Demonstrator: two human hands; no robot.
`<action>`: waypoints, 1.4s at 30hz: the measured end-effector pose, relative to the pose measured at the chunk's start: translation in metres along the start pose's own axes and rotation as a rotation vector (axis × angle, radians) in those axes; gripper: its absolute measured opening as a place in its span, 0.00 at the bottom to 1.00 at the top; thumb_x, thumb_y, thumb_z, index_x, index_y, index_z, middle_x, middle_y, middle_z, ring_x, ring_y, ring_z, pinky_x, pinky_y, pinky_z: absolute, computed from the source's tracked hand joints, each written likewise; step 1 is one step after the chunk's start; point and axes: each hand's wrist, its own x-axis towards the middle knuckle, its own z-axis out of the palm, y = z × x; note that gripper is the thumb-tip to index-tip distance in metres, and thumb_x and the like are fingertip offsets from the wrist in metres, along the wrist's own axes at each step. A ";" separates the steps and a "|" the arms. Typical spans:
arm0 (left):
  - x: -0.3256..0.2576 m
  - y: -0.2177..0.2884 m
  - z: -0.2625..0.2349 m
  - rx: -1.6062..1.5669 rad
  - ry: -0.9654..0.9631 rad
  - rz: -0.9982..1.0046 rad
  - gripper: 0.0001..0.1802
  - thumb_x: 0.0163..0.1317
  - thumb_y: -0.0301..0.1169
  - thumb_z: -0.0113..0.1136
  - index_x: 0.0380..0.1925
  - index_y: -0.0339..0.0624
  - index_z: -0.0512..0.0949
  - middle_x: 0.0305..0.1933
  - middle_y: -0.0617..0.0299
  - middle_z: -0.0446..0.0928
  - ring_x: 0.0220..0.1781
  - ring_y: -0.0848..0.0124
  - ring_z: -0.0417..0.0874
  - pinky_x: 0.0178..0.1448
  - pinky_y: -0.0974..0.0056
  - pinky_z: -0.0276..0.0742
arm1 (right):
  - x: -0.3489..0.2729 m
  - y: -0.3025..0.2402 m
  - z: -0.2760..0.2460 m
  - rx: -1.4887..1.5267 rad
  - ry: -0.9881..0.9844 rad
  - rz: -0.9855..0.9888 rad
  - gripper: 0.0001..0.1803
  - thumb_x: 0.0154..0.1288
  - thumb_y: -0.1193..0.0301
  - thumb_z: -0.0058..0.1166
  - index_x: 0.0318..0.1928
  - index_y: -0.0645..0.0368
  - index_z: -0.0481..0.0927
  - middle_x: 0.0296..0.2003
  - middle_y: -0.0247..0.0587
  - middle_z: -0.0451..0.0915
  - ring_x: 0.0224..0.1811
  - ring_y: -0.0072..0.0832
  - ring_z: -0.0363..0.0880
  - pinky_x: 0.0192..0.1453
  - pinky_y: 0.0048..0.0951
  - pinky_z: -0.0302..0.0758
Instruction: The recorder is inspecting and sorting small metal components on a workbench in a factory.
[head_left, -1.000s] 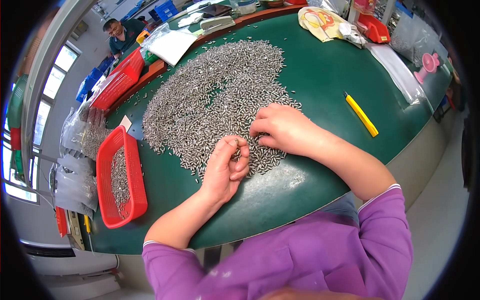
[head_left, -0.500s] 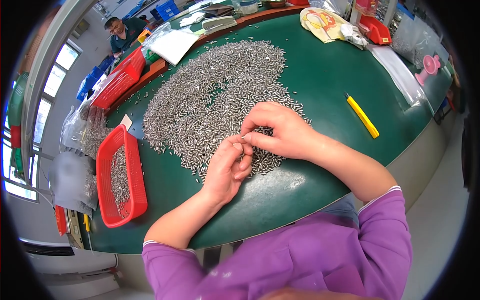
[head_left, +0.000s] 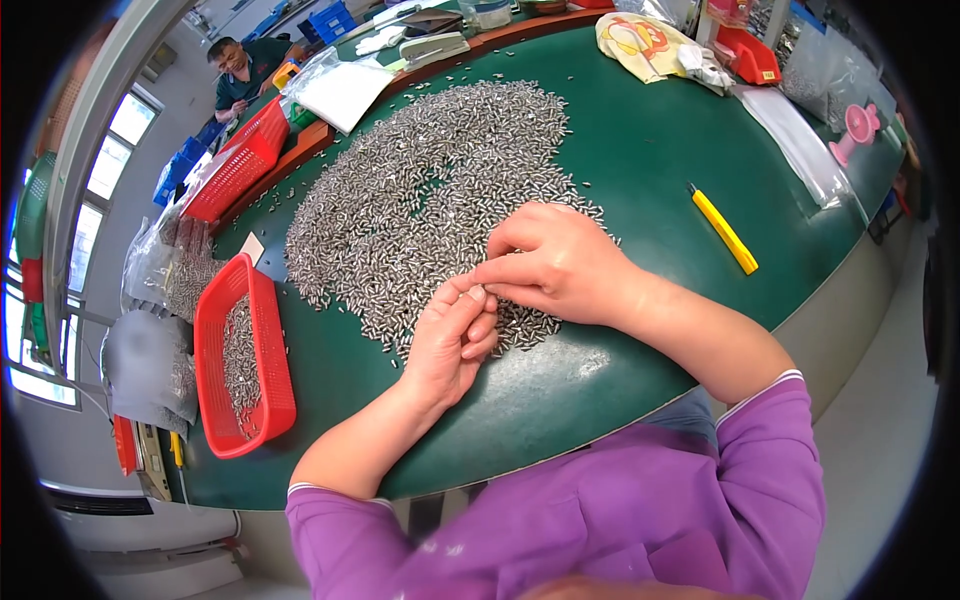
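Note:
A wide heap of small silvery metal pins (head_left: 400, 200), each a short cylinder, spreads over the green tabletop (head_left: 640, 190). Over the near right edge of the heap my two hands meet at the fingertips. My left hand (head_left: 452, 335) is closed, its thumb and forefinger pinched and the other fingers curled in. My right hand (head_left: 560, 262) comes from the right, thumb and forefinger pinched against the left fingertips. Whatever sits between the fingers is hidden or too small to name. Left of the heap stands a red plastic basket (head_left: 283, 400) with more metal pins inside.
A yellow utility knife (head_left: 724, 230) lies to the right. Clear bags of metal parts (head_left: 150, 365) stand beyond the basket. Another red basket (head_left: 240, 160), white sheets (head_left: 345, 95) and a yellow cloth (head_left: 640, 48) line the far side. A co-worker (head_left: 250, 75) sits at the far left.
My right fingers have closed in over the left fingertips, covering the small glint that showed there before. The co-worker's hands have come into view. The heap looks the same.

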 end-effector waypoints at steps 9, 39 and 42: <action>-0.003 0.004 0.003 -0.004 0.000 0.007 0.06 0.70 0.33 0.50 0.41 0.44 0.71 0.33 0.65 0.70 0.22 0.82 0.62 0.19 0.79 0.56 | -0.012 0.014 0.004 -0.108 -0.338 0.207 0.13 0.53 0.69 0.62 0.41 0.54 0.81 0.37 0.37 0.78 0.44 0.38 0.75 0.48 0.38 0.74; -0.002 0.000 0.001 0.008 -0.060 0.024 0.08 0.72 0.32 0.47 0.45 0.42 0.72 0.36 0.65 0.71 0.23 0.82 0.62 0.22 0.78 0.57 | -0.001 0.005 0.004 0.149 -0.017 0.182 0.20 0.54 0.74 0.60 0.50 0.52 0.79 0.42 0.37 0.81 0.48 0.36 0.77 0.56 0.37 0.71; -0.002 0.000 0.002 0.024 -0.052 0.021 0.09 0.73 0.35 0.46 0.45 0.43 0.72 0.35 0.65 0.70 0.22 0.83 0.62 0.21 0.79 0.57 | -0.012 0.015 0.012 0.012 -0.212 0.208 0.13 0.53 0.71 0.61 0.42 0.53 0.81 0.41 0.37 0.78 0.48 0.38 0.74 0.54 0.39 0.71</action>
